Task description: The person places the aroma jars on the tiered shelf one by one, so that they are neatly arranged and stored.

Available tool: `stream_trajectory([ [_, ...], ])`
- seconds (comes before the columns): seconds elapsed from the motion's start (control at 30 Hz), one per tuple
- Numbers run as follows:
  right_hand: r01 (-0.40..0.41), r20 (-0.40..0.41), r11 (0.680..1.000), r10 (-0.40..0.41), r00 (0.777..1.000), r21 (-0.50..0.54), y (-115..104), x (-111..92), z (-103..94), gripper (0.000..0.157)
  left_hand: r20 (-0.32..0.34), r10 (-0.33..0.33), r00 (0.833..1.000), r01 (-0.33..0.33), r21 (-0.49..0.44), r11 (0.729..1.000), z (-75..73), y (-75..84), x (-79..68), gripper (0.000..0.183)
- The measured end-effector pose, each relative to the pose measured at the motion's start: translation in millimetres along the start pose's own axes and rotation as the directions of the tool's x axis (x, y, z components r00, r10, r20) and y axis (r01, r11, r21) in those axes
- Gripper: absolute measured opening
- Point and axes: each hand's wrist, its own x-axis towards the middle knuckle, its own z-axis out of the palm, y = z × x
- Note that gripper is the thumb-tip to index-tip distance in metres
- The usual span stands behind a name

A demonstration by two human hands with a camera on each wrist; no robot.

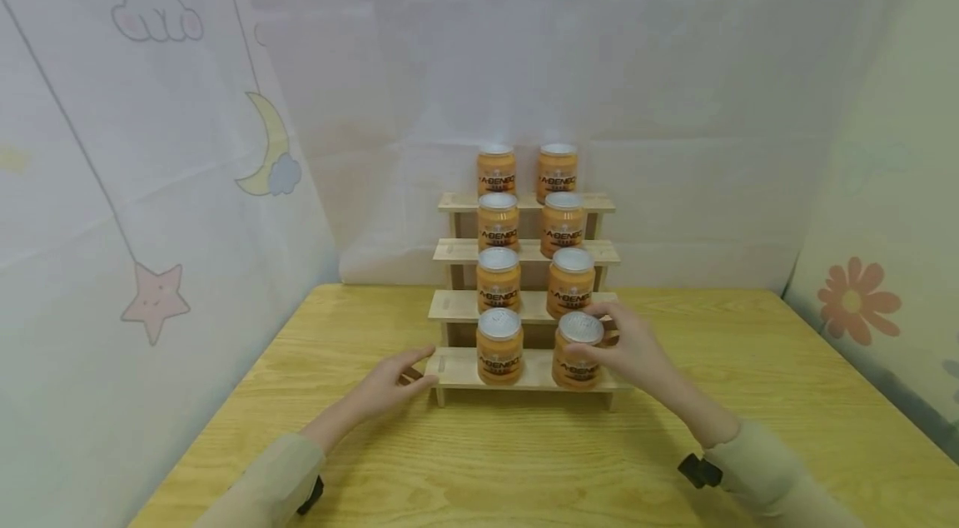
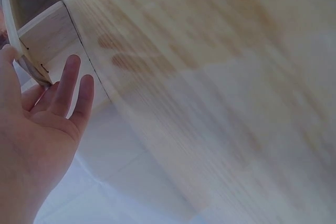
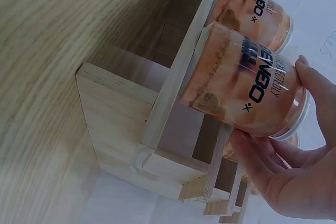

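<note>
A stepped wooden display stand point(image 1: 457, 305) holds orange cans with silver lids, two on each step. At the right of its lowest step, my right hand point(image 1: 629, 349) grips a can point(image 1: 577, 374), thumb across the front and fingers behind. In the right wrist view this can point(image 3: 241, 82) stands on the plank, its "BENBO" lettering showing, the right hand point(image 3: 299, 177) around its lid end. My left hand point(image 1: 393, 382) is at the left end of the lowest step, fingers loosely bent. The left wrist view has that hand point(image 2: 47, 119) against the plank end point(image 2: 34, 69).
Beside the gripped can stands another can point(image 1: 499, 357) on the lowest step. More cans, such as the top-left one point(image 1: 496, 170), rise in two columns. The wooden table point(image 1: 360, 470) extends around the stand. A pale cloth backdrop point(image 1: 599, 53) hangs behind and at both sides.
</note>
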Motion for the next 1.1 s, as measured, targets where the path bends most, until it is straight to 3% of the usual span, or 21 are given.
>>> stream_trajectory([
  [0.43, 0.032, -0.031, 0.999, -0.031, 0.999, 0.018, -0.9, 4.4, 6.8, 0.058, -0.006, -0.007, 1.0, 0.007, 0.009, 1.0, 2.0, -3.7, -0.2, 0.063],
  [0.73, 0.033, -0.003, 0.998, -0.032, 0.999, 0.045, 2.5, -0.3, 8.0, 0.056, 0.009, -0.003, 1.0, 0.003, -0.007, 1.0, 2.4, -3.2, -2.3, 0.064],
  [0.93, 0.078, 0.018, 0.995, -0.079, 0.997, 0.057, 6.8, 1.3, -7.9, 0.038, 0.013, -0.039, 0.999, 0.04, -0.023, 0.999, -3.7, -3.0, 1.7, 0.06],
  [1.1, 0.034, 0.016, 0.999, -0.034, 0.999, 0.017, 10.8, 3.9, -30.6, 0.036, 0.028, -0.061, 0.998, 0.061, -0.009, 0.998, -7.9, -1.8, 4.0, 0.061],
])
